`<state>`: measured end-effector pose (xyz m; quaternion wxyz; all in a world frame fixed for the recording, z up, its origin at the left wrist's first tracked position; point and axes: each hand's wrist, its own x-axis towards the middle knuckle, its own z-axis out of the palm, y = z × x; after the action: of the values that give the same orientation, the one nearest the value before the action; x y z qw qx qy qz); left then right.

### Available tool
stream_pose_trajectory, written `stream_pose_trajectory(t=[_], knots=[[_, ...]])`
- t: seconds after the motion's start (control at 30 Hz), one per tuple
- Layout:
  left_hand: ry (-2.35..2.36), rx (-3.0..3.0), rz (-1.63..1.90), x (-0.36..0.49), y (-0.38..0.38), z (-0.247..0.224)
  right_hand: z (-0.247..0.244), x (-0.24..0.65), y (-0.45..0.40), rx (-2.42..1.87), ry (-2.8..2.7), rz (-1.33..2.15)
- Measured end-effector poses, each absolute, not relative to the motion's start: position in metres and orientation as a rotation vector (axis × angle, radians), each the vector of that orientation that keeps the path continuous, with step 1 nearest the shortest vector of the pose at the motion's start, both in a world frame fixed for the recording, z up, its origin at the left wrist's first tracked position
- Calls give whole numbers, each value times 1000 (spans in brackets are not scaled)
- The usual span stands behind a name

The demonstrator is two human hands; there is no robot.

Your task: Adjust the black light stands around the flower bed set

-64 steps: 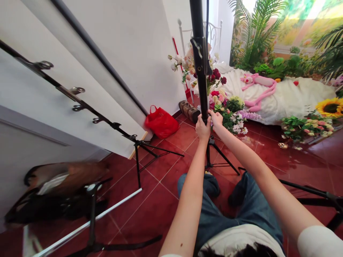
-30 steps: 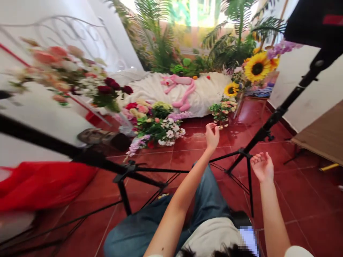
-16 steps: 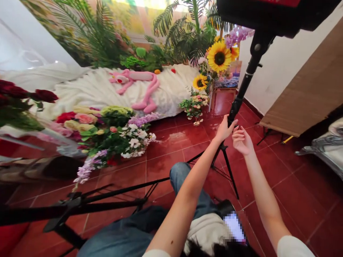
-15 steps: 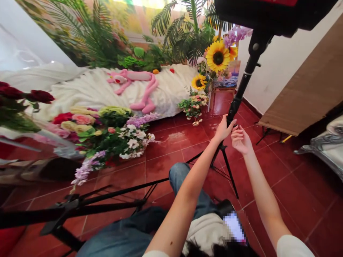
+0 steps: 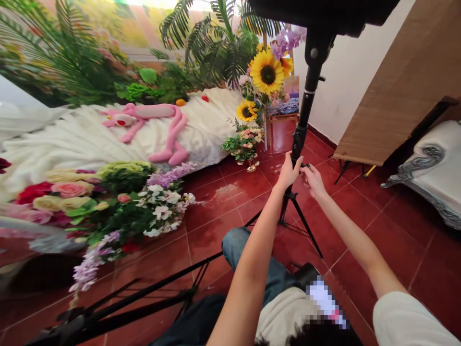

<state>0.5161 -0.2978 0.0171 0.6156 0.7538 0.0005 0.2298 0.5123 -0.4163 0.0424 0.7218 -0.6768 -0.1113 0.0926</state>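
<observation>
My left hand (image 5: 289, 171) is wrapped round the black pole of a light stand (image 5: 299, 137), below a joint in the pole. Close beside it on the right, my right hand (image 5: 312, 179) pinches a small black knob (image 5: 305, 166) at the side of the pole. The stand rises upright on spread tripod legs (image 5: 306, 222) on the floor. At its top, a large black box-like head (image 5: 320, 12) is cut off by the upper edge of the view.
A seated person's jeans knee (image 5: 236, 242) and a lit, blurred phone (image 5: 324, 298) are just below my arms. Another black stand (image 5: 144, 307) lies across the lower left. Flowers (image 5: 162, 211), a pink plush toy (image 5: 154, 113) on white cloth, a brown panel (image 5: 382, 96) and a silver-framed sofa (image 5: 432, 158) surround the spot.
The view has shifted, so the stand and hands appear further left. My right hand's fingers have moved from loosely curled near the pole to pinching the knob. My left hand keeps its grip.
</observation>
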Motion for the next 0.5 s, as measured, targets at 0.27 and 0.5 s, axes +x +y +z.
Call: stream_pose_trajectory(t=[0.27, 0.5], knots=[[3, 1734, 526, 514, -298, 16, 67, 516, -458, -2005, -628, -678], [-8, 1713, 533, 519, -298, 10, 80, 540, -419, -1852, -684, -418]])
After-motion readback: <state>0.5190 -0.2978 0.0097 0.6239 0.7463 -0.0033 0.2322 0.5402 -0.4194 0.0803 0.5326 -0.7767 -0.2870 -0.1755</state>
